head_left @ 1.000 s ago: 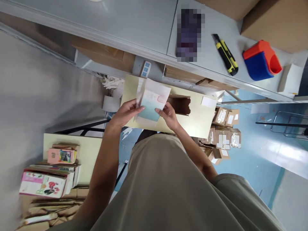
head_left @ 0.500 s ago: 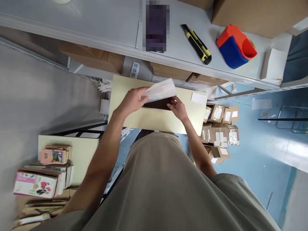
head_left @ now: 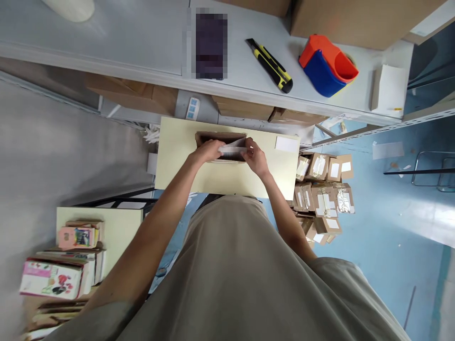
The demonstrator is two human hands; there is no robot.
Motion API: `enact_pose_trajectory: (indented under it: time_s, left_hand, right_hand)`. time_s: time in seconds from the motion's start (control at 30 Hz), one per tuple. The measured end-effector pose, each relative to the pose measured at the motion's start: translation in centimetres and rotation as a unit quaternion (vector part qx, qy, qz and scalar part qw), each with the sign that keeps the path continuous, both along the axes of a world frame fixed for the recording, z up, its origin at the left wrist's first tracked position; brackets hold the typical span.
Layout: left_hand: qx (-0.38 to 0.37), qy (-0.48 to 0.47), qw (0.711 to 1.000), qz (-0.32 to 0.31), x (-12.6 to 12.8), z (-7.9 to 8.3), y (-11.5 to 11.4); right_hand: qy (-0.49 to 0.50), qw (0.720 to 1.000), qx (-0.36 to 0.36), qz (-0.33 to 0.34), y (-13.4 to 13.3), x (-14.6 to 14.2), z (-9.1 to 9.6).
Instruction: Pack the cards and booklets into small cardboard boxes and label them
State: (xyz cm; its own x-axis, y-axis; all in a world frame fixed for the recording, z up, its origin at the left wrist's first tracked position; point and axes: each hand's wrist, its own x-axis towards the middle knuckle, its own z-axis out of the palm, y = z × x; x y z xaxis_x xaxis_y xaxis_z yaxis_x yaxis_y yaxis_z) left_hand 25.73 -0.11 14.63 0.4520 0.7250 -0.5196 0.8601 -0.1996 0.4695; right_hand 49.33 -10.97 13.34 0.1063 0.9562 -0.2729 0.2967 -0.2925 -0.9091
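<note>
An open cardboard box (head_left: 203, 136) stands on a pale yellow table (head_left: 177, 175) in front of me. A flat white packet (head_left: 233, 150) sits partly down inside it, its lower part hidden by the box walls. My left hand (head_left: 209, 151) is closed on the packet's left end, thumb and fingers at the box's mouth. At the right end of the box, my right hand (head_left: 256, 160) has its fingers curled around the packet's other end. The fingertips there are partly hidden.
Above the table runs a grey shelf (head_left: 149, 52) with a yellow-black utility knife (head_left: 270, 65), a red-blue tape dispenser (head_left: 327, 66) and a pixelated dark item (head_left: 211, 46). A white label (head_left: 286, 143) lies at the table's right. Taped boxes (head_left: 325, 196) are piled on the floor.
The white packet has gone from raised and tilted above the box to lower, partly inside it. My left hand has moved right with it, and the box's opening is now visible.
</note>
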Motion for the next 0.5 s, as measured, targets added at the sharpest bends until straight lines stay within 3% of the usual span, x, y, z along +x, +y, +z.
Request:
enact_pose_trajectory:
  time_s: [0.37,0.5]
  left_hand:
    - [-0.033,0.065,0.997,-0.038,1.1,-3.2,-0.2]
    - [-0.065,0.075,0.995,-0.022,1.5,-3.9,-0.5]
  right_hand:
    - [-0.044,0.999,0.008,0.004,-1.0,-0.3,0.4]
    - [-0.049,0.999,0.003,-0.002,-1.0,-0.3,0.6]
